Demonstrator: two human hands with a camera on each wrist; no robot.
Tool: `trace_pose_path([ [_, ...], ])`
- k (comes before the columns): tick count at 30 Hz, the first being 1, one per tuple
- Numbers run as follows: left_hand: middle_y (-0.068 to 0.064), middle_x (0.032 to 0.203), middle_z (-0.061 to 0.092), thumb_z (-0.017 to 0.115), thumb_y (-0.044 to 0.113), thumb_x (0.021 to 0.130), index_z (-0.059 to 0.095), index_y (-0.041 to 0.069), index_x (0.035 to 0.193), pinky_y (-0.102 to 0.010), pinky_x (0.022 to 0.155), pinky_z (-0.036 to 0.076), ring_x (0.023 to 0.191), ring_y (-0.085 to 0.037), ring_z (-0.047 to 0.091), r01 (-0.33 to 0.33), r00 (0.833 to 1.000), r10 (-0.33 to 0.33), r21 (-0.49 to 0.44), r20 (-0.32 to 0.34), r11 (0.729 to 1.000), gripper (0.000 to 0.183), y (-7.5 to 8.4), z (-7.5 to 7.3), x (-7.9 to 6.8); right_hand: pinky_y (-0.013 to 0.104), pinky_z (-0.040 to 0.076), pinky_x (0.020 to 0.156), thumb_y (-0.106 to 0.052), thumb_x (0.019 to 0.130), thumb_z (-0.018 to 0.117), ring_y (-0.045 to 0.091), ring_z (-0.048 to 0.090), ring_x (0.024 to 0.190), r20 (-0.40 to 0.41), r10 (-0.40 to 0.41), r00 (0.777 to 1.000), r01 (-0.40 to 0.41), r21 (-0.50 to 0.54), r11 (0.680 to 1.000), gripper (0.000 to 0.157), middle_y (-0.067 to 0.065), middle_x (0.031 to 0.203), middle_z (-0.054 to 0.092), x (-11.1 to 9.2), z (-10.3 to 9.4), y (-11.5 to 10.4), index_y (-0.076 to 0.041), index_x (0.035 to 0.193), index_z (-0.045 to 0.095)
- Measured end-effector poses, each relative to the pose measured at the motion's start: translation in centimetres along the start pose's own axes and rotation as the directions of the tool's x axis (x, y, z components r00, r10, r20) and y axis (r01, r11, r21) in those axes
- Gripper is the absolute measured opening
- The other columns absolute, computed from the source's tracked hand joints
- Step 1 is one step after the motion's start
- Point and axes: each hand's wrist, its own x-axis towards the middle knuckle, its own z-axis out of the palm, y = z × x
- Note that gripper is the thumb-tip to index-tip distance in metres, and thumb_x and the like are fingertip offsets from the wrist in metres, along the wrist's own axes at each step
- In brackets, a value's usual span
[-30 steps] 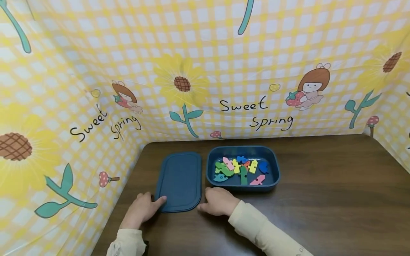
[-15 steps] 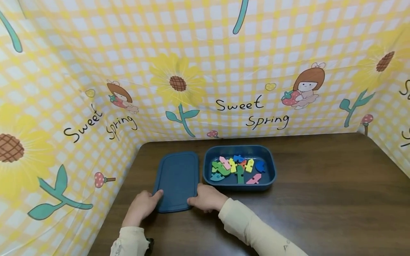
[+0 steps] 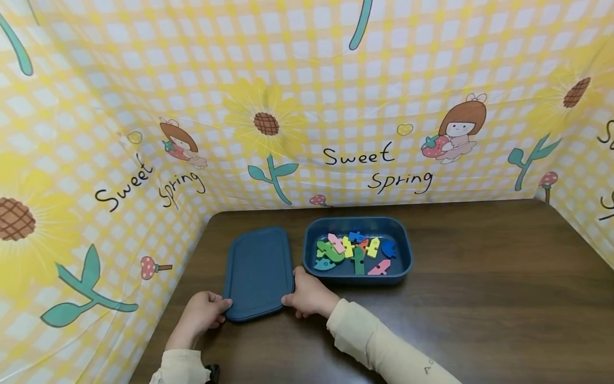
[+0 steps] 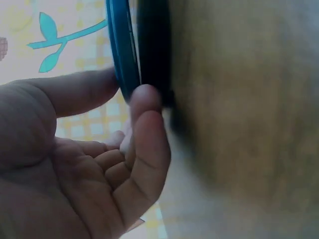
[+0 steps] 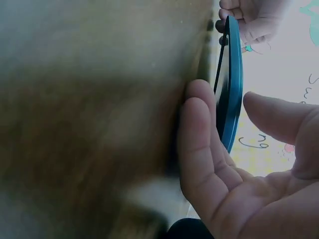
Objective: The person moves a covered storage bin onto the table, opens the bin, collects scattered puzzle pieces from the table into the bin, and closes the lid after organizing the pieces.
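Note:
A flat dark blue rectangular lid [image 3: 259,272] lies left of the matching box [image 3: 405,266] in the head view. My left hand [image 3: 203,314] pinches the lid's near left corner. The left wrist view shows that thumb [image 4: 89,92] against the top face and curled fingers [image 4: 149,144] at the underside. At the near right edge, my right hand [image 3: 312,293] grips the lid, thumb above and fingers below. Seen edge-on in the right wrist view, the lid [image 5: 233,84] runs between thumb and fingers, with a dark gap separating it from the tabletop.
Inside the box are several colourful puzzle-like pieces, among them a dark green piece [image 3: 358,260] and a pink piece [image 3: 380,268]. The brown wooden table [image 3: 489,288] extends to the right. Yellow checked cloth [image 3: 297,80] hangs behind and at both sides.
The right hand has come onto the lid's right edge. My left hand has slid to the near corner, its fingers now under the rim. The lid has shifted slightly left and turned a little.

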Motion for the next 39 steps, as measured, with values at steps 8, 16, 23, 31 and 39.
trace_pose_path([
  [8, -0.015, 0.094, 0.066, 0.064, 0.012, 0.099, 0.054, -0.02, 0.127, -0.04, 0.067, 0.057, 0.074, -0.022, 0.064, -0.049, 0.999, 0.049, -0.009, -0.001, 0.999, 0.044, -0.5, -0.3, -0.1, 0.035, 0.051, 0.051, -0.015, 0.094, 0.075, 0.023, 0.061, 0.051, -0.036, -0.02, 0.999, 0.021, 0.015, 1.0, 0.068, 0.009, 0.066, 0.062, -0.1, 0.2, -0.2, 0.003, 0.147, 0.036],
  [16, -0.009, 0.092, 0.066, 0.065, 0.018, 0.101, 0.049, -0.014, 0.141, -0.033, 0.067, 0.053, 0.078, -0.021, 0.064, -0.119, 0.99, 0.114, -0.048, -0.087, 0.992, 0.053, -0.7, -0.6, -0.9, 0.035, 0.052, 0.051, -0.006, 0.092, 0.074, 0.024, 0.062, 0.053, -0.097, -0.09, 0.991, 0.106, 0.172, 0.979, 0.069, 0.009, 0.074, 0.06, -0.4, 0.0, -0.9, -0.003, 0.147, 0.033],
  [23, -0.009, 0.094, 0.065, 0.066, 0.018, 0.1, 0.052, -0.009, 0.141, -0.028, 0.062, 0.049, 0.075, -0.018, 0.058, -0.154, 0.979, 0.142, -0.077, -0.146, 0.985, 0.051, 0.6, -0.6, -1.9, 0.037, 0.054, 0.054, -0.003, 0.092, 0.073, 0.025, 0.064, 0.055, -0.109, -0.135, 0.985, 0.157, 0.232, 0.96, 0.086, 0.013, 0.075, 0.059, -1.4, -1.0, -1.4, -0.009, 0.16, 0.022],
  [31, -0.008, 0.093, 0.061, 0.065, 0.012, 0.099, 0.053, -0.01, 0.14, -0.027, 0.064, 0.051, 0.075, -0.017, 0.06, -0.221, 0.967, 0.209, -0.071, -0.144, 0.973, 0.047, 2.3, 1.0, -2.1, 0.041, 0.057, 0.056, -0.008, 0.094, 0.071, 0.027, 0.066, 0.056, -0.082, -0.135, 0.987, 0.155, 0.339, 0.928, 0.099, 0.014, 0.071, 0.064, -2.5, -3.0, -0.2, -0.015, 0.164, 0.002],
  [39, -0.008, 0.1, 0.061, 0.063, 0.013, 0.098, 0.058, -0.004, 0.139, -0.03, 0.068, 0.046, 0.086, -0.021, 0.054, -0.244, 0.962, 0.249, 0.053, -0.113, 0.968, 0.045, 3.1, 2.4, -1.6, 0.051, 0.057, 0.057, -0.015, 0.1, 0.064, 0.023, 0.062, 0.05, -0.103, -0.13, 0.986, 0.156, 0.315, 0.936, 0.094, 0.013, 0.071, 0.066, -3.2, -5.7, 0.6, -0.012, 0.163, -0.006],
])
